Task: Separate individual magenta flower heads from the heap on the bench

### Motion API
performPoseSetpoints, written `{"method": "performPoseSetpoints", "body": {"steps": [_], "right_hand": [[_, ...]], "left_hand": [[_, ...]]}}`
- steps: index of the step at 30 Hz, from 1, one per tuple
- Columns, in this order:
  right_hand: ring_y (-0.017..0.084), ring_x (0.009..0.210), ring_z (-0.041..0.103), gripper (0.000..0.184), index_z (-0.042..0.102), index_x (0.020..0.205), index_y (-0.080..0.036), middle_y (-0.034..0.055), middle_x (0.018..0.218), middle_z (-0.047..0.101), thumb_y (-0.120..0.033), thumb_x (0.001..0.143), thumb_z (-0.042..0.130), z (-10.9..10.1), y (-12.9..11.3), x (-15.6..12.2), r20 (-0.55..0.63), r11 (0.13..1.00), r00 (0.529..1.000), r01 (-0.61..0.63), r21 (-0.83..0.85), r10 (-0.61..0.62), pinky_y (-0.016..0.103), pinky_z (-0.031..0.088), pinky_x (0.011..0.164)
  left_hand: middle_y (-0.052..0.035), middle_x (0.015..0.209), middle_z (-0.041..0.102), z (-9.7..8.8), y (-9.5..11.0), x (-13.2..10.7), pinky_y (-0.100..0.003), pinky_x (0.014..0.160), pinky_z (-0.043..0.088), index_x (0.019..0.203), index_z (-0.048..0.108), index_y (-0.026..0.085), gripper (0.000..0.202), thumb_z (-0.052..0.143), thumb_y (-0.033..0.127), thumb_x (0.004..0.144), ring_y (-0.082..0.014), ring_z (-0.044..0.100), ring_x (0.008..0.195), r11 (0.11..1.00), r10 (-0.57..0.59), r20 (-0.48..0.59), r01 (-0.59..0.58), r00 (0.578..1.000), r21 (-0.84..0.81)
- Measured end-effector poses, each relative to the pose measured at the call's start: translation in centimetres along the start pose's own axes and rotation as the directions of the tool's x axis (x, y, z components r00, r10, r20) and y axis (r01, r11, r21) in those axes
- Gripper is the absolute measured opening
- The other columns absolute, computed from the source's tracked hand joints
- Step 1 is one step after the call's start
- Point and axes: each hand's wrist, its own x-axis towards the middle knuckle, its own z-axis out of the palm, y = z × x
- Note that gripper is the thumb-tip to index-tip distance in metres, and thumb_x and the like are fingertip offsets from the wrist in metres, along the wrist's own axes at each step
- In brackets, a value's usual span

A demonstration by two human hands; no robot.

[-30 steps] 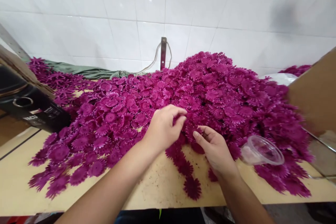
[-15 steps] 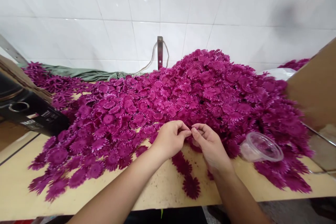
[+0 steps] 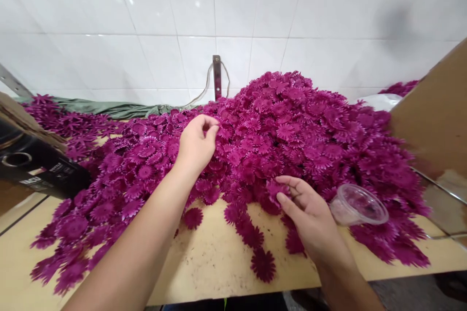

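Note:
A wide heap of magenta artificial flowers with toothed petals covers the table. My left hand is raised over the middle of the heap, its thumb and fingers pinched together. Whatever lies between those fingertips, if anything, is too small to make out. Lower and to the right, my right hand is closed on the edge of one magenta flower with thumb and fingers. Loose flowers, one a dark round flower, lie on the wood between my forearms.
A clear plastic cup lies tipped to the right of my right hand. At the left leans a black bottle box; a cardboard box stands at the right. Behind are green cloth, a metal bracket and a tiled wall.
My hands have come apart. The left has moved up and to the left over the heap; the right has shifted slightly right and down, and a flower now shows in its fingers.

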Motion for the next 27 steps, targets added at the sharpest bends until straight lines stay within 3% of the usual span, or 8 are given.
{"method": "performPoseSetpoints", "body": {"steps": [3, 6, 10, 14, 17, 20, 24, 27], "right_hand": [[0.013, 0.065, 0.054, 0.043, 0.057, 0.094, -0.018, 0.0009, 0.073, 0.06, -0.036, 0.058, 0.071, 0.0, -0.1, 1.5, 0.021, 0.995, 0.999, -0.05, 0.089, 0.048, 0.025, 0.045, 0.06], [0.01, 0.059, 0.051, 0.043, 0.057, 0.09, -0.018, -0.0021, 0.065, 0.056, -0.038, 0.055, 0.073, 0.2, 0.1, 2.2, -0.032, 0.995, 0.998, -0.045, 0.086, 0.048, 0.023, 0.043, 0.056], [0.008, 0.051, 0.044, 0.039, 0.053, 0.078, -0.017, -0.0055, 0.056, 0.048, -0.042, 0.055, 0.072, 0.2, 0.6, 2.2, -0.099, 0.999, 0.995, -0.007, 0.036, 0.011, 0.021, 0.038, 0.049], [0.01, 0.054, 0.047, 0.035, 0.049, 0.079, -0.019, -0.0039, 0.059, 0.05, -0.044, 0.062, 0.067, 0.6, 0.6, 2.1, -0.055, 0.999, 0.998, 0.041, -0.016, -0.042, 0.023, 0.041, 0.05], [0.013, 0.063, 0.053, 0.032, 0.048, 0.089, -0.019, -0.0003, 0.069, 0.055, -0.042, 0.07, 0.059, 1.0, 0.9, 2.0, 0.004, 0.993, 0.996, 0.094, -0.065, -0.094, 0.026, 0.046, 0.058], [0.015, 0.076, 0.056, 0.031, 0.047, 0.1, -0.019, 0.0037, 0.083, 0.055, -0.037, 0.076, 0.054, 0.8, 1.3, 1.7, 0.042, 0.967, 0.983, 0.184, -0.176, -0.179, 0.03, 0.048, 0.069], [0.017, 0.078, 0.053, 0.027, 0.051, 0.101, -0.02, 0.0047, 0.087, 0.052, -0.032, 0.077, 0.054, 0.0, 0.7, 1.1, -0.011, 0.855, 0.934, 0.323, -0.407, -0.358, 0.033, 0.046, 0.072], [0.017, 0.077, 0.051, 0.015, 0.055, 0.091, -0.02, 0.0041, 0.083, 0.053, -0.029, 0.079, 0.054, 0.0, -0.2, 0.8, 0.094, 0.742, 0.885, 0.436, -0.509, -0.456, 0.033, 0.044, 0.071]], "left_hand": [[-0.0087, 0.103, 0.059, 0.3, 1.4, 0.0, -0.037, 0.091, 0.039, 0.1, 0.057, 0.014, 0.028, 0.053, 0.012, 0.072, -0.0205, 0.054, 0.097, 0.991, 0.119, 0.062, -0.123, 0.991, 0.055], [-0.0065, 0.1, 0.063, 1.0, 2.8, -2.5, -0.036, 0.088, 0.041, 0.096, 0.062, 0.017, 0.022, 0.05, 0.018, 0.077, -0.0198, 0.056, 0.094, 0.997, 0.082, 0.253, -0.083, 0.964, -0.009], [-0.0033, 0.079, 0.067, 1.6, 3.3, -6.6, -0.032, 0.07, 0.044, 0.08, 0.065, 0.019, 0.025, 0.051, 0.039, 0.078, -0.0177, 0.058, 0.072, 0.981, -0.078, 0.647, 0.174, 0.758, -0.086], [0.0015, 0.056, 0.054, 2.4, 3.3, -8.6, -0.025, 0.058, 0.037, 0.062, 0.059, 0.015, 0.031, 0.054, 0.043, 0.073, -0.0108, 0.046, 0.055, 0.834, -0.171, 0.762, 0.503, 0.625, -0.226], [0.0034, 0.057, 0.053, 3.2, 3.3, -9.1, -0.023, 0.059, 0.036, 0.062, 0.057, 0.014, 0.027, 0.065, 0.04, 0.062, -0.0083, 0.045, 0.055, 0.583, -0.241, 0.743, 0.706, 0.624, -0.403], [0.0037, 0.061, 0.056, 3.5, 2.9, -9.5, -0.021, 0.061, 0.037, 0.067, 0.058, 0.014, 0.026, 0.073, 0.029, 0.053, -0.0078, 0.047, 0.058, 0.432, -0.354, 0.652, 0.736, 0.67, -0.522], [0.0056, 0.054, 0.052, 3.3, 2.4, -10.2, -0.02, 0.055, 0.034, 0.063, 0.057, 0.014, 0.015, 0.069, 0.022, 0.058, -0.0067, 0.042, 0.052, 0.515, -0.424, 0.513, 0.664, 0.747, -0.541], [0.0051, 0.053, 0.051, 3.1, 2.4, -10.4, -0.021, 0.054, 0.033, 0.061, 0.056, 0.014, 0.012, 0.065, 0.022, 0.062, -0.0075, 0.041, 0.051, 0.561, -0.399, 0.542, 0.664, 0.74, -0.494]]}}
